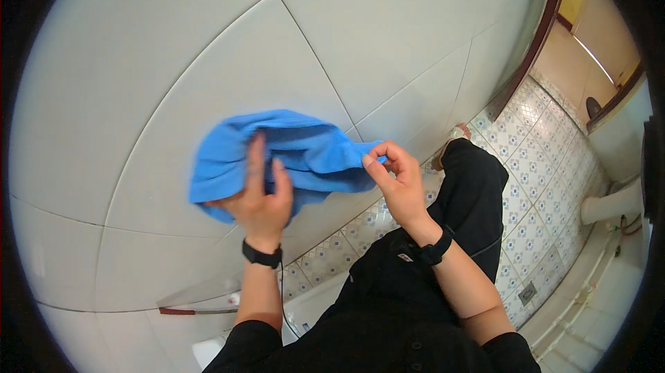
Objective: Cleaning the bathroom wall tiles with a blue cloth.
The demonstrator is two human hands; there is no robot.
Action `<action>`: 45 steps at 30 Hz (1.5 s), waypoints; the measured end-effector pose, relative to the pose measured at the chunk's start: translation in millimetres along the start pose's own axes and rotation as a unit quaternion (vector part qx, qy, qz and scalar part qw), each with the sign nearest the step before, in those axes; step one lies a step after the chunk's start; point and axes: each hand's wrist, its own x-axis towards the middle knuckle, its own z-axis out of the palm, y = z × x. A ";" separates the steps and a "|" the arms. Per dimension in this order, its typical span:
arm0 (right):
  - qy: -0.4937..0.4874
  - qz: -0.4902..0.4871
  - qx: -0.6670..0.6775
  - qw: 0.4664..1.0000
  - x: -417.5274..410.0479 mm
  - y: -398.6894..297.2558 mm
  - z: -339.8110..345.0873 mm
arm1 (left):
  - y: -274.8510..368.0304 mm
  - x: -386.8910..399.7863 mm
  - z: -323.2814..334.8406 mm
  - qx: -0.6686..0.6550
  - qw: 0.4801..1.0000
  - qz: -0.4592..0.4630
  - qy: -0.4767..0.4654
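Note:
A blue cloth [322, 149], folded and bunched, hangs in front of the white tiled wall [218, 82]. My left hand [262, 201] is at the cloth's left part, slightly blurred. Its thumb and a finger stretch over the fabric, while the other fingers go behind the lower left edge. With thumb and fingertips, my right hand [397, 175] pinches the cloth's right corner. Whether the cloth touches the wall cannot be told. Black bands sit on both wrists, and a thin cable runs down from the left one.
Patterned floor tiles [530, 165] lie to the right, with a floor drain [527, 294]. A dark red door edge [535, 35] stands at upper right beside a doorway. White pipes [566, 305] run along the lower right. A red-ended rod [179, 311] is at lower left.

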 end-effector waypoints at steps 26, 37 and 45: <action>0.062 -0.002 -0.059 0.996 -9.2 21.4 -16.3 | 36.7 8.5 23.4 -0.092 0.992 0.041 -0.072; 0.082 -0.175 -0.209 0.959 11.3 3.1 -7.8 | 21.2 25.6 14.2 -0.078 0.996 -0.009 0.032; 0.036 -0.427 -0.329 0.841 83.8 -74.3 -0.5 | 15.0 23.0 4.8 -0.086 0.995 -0.032 0.039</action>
